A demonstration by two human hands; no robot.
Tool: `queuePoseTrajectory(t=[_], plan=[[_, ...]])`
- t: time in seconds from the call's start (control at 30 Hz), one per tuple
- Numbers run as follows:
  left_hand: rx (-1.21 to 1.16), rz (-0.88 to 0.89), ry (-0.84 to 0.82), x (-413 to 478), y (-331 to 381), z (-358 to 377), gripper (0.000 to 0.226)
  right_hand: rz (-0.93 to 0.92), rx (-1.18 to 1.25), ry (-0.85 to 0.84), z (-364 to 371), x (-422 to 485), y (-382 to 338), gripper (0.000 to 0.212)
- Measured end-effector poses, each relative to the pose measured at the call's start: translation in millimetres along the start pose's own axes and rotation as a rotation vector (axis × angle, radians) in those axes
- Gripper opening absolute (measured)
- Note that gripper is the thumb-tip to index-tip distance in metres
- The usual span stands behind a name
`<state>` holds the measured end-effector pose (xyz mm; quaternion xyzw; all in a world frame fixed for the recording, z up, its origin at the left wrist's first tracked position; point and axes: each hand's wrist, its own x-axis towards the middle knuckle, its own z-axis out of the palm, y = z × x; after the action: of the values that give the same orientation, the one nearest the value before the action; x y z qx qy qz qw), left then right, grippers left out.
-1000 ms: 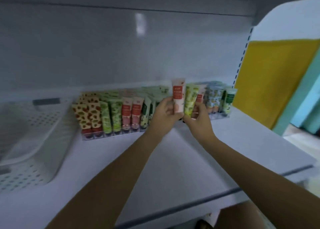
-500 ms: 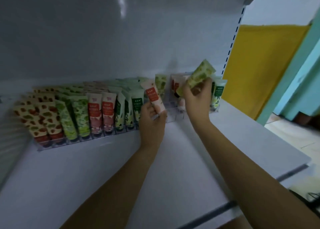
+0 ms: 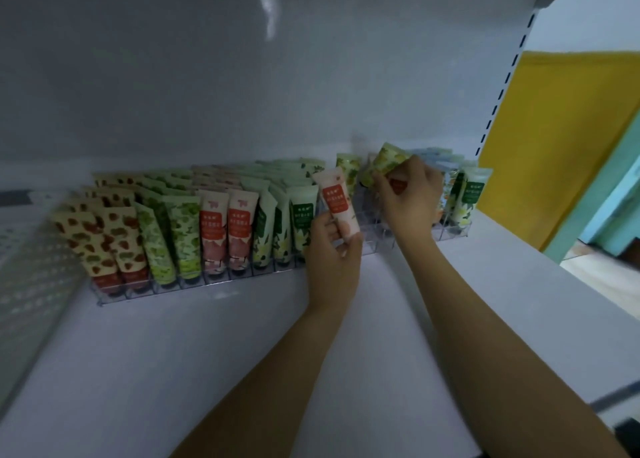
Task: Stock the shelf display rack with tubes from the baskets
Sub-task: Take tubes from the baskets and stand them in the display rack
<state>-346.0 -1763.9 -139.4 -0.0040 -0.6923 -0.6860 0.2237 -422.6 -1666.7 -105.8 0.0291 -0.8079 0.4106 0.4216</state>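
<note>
Currently mid-placement: right hand [image 3: 410, 199] grips a green leaf-print tube [image 3: 386, 159] above empty lanes of the display rack [image 3: 214, 282] (right of centre); left hand [image 3: 334, 249] pinches a pink tube [image 3: 337, 203] just in front. Next, likely: seat the green one cap-down in an open slot, then the pink.
</note>
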Motion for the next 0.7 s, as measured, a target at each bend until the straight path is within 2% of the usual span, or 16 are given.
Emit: queuePoseTrajectory(t=[0.13,0.37,0.6,0.7], plan=[[0.01,0.001,-0.009,1,-3,0,0.041,-0.072,-0.208,-0.026,5,-5,1,0.029],[0.014,0.018,-0.021,2,-3,1,0.041,-0.074,-0.422,-0.076,12,0,-1,0.037],[0.017,0.02,-0.023,3,-6,1,0.042,-0.203,-0.411,0.024,28,-5,7,0.029],[0.027,0.019,-0.02,3,-6,2,0.042,-0.276,-0.406,0.102,31,-6,11,0.047]])
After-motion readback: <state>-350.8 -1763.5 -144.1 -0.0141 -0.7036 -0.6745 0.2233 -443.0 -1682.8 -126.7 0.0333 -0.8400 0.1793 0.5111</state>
